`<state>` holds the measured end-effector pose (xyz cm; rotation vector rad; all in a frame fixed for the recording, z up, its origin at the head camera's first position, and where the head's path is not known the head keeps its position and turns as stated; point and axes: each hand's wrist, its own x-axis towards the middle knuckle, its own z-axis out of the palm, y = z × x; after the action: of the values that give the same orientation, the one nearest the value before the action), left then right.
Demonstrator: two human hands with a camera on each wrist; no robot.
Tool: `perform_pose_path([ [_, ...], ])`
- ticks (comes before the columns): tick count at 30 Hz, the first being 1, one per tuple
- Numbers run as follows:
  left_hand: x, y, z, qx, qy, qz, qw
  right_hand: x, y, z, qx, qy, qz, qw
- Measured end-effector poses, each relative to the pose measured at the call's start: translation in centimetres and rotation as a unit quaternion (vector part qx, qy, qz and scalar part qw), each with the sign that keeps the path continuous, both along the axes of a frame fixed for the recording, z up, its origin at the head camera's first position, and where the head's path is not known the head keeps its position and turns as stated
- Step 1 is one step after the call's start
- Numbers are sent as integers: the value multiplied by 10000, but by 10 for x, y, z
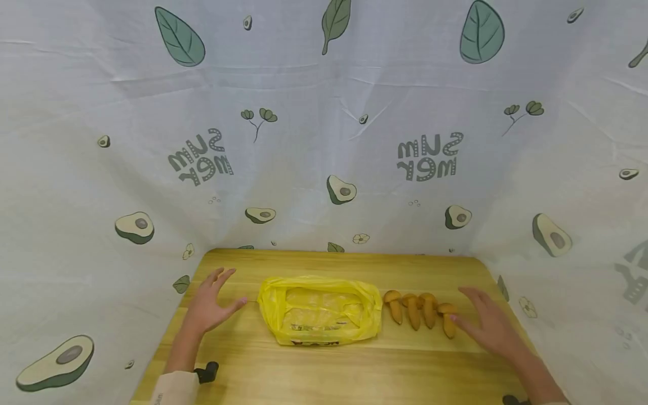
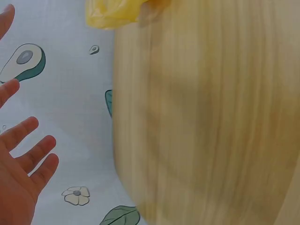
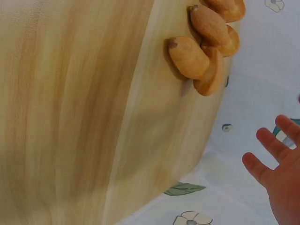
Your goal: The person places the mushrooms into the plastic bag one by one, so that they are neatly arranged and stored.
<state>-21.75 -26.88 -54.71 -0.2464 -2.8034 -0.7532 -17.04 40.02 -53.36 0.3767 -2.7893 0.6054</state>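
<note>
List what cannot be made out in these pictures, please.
Print on yellow bag, head view: too small.
Yellow bag, left wrist view: mostly cut off by top edge.
Left hand, left wrist view: partly cut off by left edge.
Right hand, right wrist view: partly cut off by right edge.
Mushrooms, right wrist view: partly cut off by top edge.

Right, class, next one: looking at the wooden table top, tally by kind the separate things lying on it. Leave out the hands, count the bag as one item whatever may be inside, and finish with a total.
Orange-brown mushrooms: 4
Yellow plastic bag: 1
Total: 5
</note>
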Motion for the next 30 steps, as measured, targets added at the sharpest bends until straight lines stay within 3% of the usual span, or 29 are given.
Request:
perform_pose_path([
  [20,0,36,-34,700,70,-376,9968,14,-2,-31,-311,-306,-166,9989],
  [30,2,47,-47,854,-386,-444,9946,17,1,-43,-310,-589,-510,9965],
])
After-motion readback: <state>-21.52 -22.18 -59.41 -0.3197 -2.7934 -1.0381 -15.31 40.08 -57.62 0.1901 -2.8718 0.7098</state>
